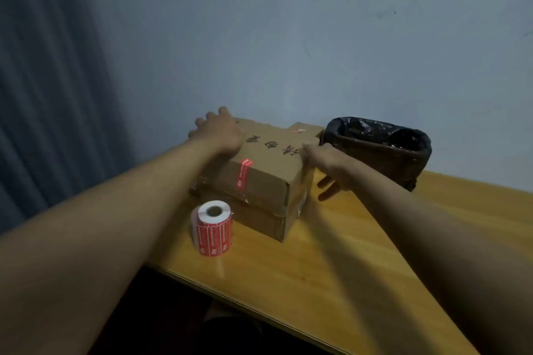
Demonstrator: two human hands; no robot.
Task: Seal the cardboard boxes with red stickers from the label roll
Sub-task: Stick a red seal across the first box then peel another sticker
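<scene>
Standing beside the person, I see both arms stretched out to a stack of cardboard boxes near the middle of the wooden table point(360, 253). The left hand point(220, 131) lies over the far left corner of the top box point(268, 158), at about ten o'clock from the box's centre; its fingers bend down over the far edge, though how firmly they grasp I cannot tell. The right hand point(328, 163) is at the box's right side, about three o'clock, with one finger laid along the top edge and the other fingers hanging loose and spread beside the side wall, not wrapped round anything.

One red sticker point(243, 174) already runs from the lid down over the front face of the top box, so that box looks sealed on its near side. The lower box point(259, 217) beneath it shows no red sticker on the faces turned this way; its other sides are hidden. A third box point(307, 131) peeks out behind, at about one o'clock from the stack, with a small reddish mark on top that is too blurred to read.

The label roll point(213, 228) stands on end just in front of the stack, at about seven o'clock from it, untouched, with plenty of red labels left. A bin with a black liner point(377, 147) sits at two o'clock. My guess: one seal done, at least one box to go.
</scene>
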